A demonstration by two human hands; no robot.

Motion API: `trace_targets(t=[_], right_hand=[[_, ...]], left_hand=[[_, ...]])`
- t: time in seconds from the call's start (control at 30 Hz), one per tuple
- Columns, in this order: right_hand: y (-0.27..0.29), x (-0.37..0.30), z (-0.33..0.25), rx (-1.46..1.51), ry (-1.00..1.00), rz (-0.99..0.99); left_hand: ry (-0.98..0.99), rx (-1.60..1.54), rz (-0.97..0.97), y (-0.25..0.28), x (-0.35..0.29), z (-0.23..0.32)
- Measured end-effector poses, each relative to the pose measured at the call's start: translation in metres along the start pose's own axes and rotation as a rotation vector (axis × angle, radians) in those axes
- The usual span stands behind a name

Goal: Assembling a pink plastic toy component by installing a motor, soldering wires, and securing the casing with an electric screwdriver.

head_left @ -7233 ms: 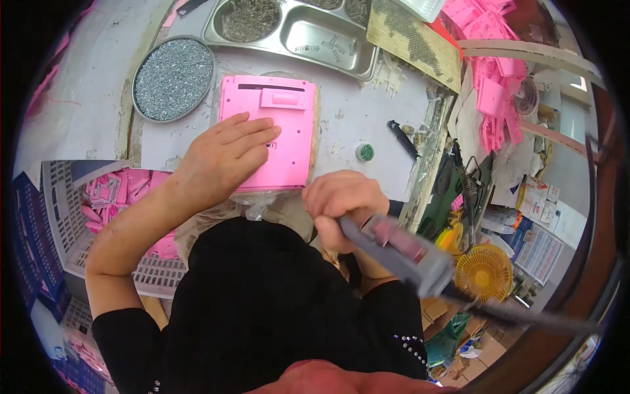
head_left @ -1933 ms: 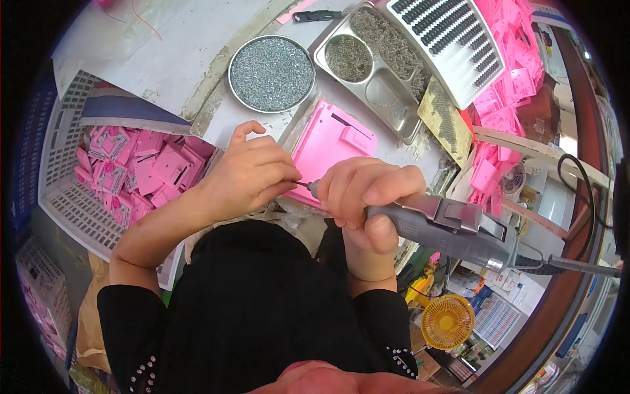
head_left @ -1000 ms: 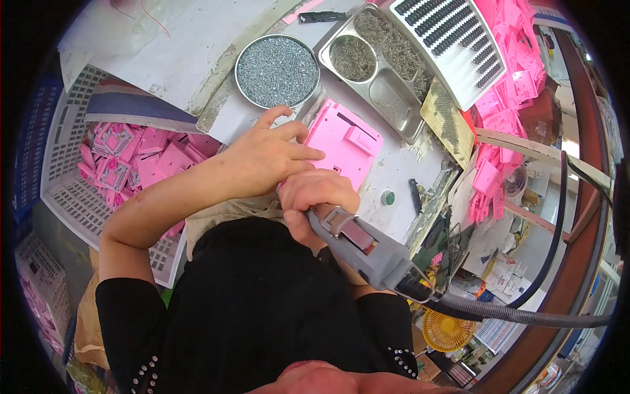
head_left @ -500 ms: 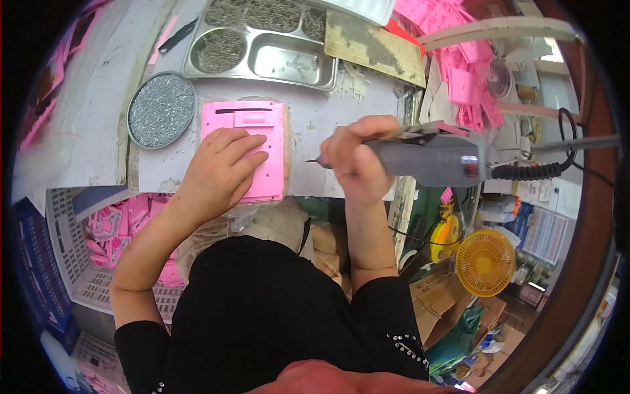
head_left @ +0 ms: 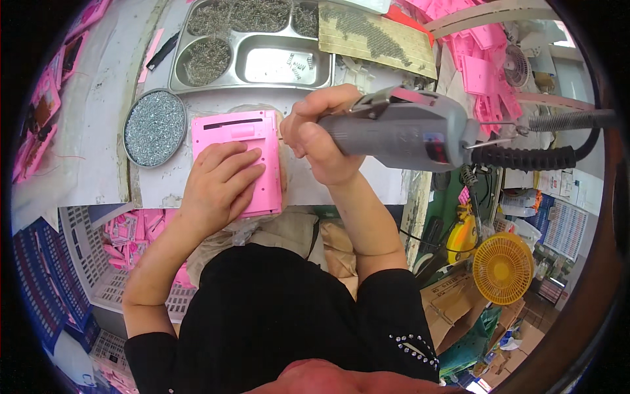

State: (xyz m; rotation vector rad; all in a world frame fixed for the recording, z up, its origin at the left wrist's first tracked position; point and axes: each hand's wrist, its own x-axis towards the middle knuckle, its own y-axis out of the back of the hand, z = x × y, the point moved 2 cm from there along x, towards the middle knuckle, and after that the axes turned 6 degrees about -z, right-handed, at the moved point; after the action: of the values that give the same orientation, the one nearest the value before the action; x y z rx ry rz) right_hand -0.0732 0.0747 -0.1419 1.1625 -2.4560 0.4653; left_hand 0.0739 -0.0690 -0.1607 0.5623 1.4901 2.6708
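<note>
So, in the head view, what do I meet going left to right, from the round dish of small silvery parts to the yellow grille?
Round dish → pink panel → right grip → grey power tool → round yellow grille.

The bare left hand (head_left: 216,187) lay palm down, fingers (head_left: 231,159) extended, its elbow (head_left: 141,303) bent outward; the bare right hand (head_left: 328,138) curled in a grip, its forearm (head_left: 367,220) slanting forward and leftward.

Bright, fairly even light; soft shadows. Glare on steel tray (head_left: 259,65). Shirt (head_left: 275,308) dark, little detail. Fisheye bend, blackened corners, bluish fringing at left rim.
</note>
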Motion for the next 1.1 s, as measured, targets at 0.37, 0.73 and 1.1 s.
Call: trace_targets(t=[0.37, 0.73, 1.1], right_hand=[[-0.007, 0.002, 0.000, -0.279, -0.037, -0.099], [-0.008, -0.018, -0.039, 0.119, -0.082, -0.048], [-0.018, -0.063, -0.042, 0.040, -0.169, -0.151]], left_hand=[[0.024, 0.016, -0.019, 0.001, 0.000, 0.000], [0.019, 0.022, -0.003, 0.001, 0.001, 0.000], [0.016, 0.047, 0.004, -0.001, -0.001, 0.001]])
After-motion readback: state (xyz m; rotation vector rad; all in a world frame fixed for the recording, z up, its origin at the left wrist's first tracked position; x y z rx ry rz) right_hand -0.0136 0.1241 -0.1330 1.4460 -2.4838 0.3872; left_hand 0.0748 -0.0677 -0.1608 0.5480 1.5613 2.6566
